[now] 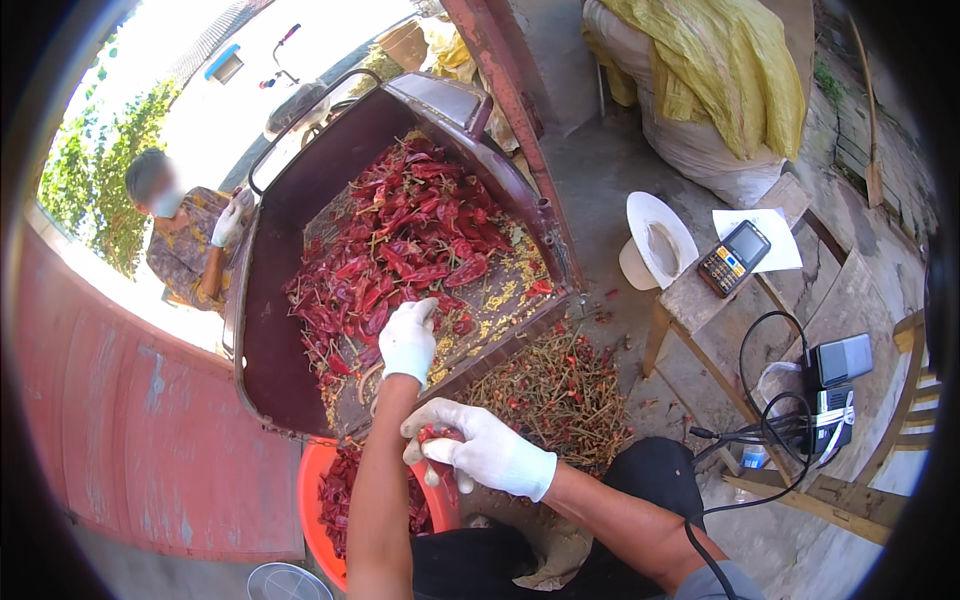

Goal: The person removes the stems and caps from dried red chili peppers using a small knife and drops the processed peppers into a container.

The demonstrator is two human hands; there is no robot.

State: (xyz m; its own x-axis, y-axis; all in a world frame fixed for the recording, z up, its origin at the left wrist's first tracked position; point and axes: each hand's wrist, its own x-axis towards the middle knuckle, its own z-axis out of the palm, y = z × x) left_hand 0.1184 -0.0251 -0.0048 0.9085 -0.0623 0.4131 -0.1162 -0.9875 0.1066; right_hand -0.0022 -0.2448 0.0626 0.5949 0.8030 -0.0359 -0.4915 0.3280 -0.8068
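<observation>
The white-gloved left hand [408,342] is at the near edge of wrinkled dried red peppers [400,250] heaped in a dark maroon metal cart bed [268,310]; whether its fingers pinch any, I cannot tell. The white-gloved right hand [492,452] pinches crumpled red pepper pieces [438,436] near a round orange plastic tub [309,505].

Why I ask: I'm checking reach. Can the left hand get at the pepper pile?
Probably yes: the left hand is at the edge of the pepper pile, with nothing visible between them.
</observation>
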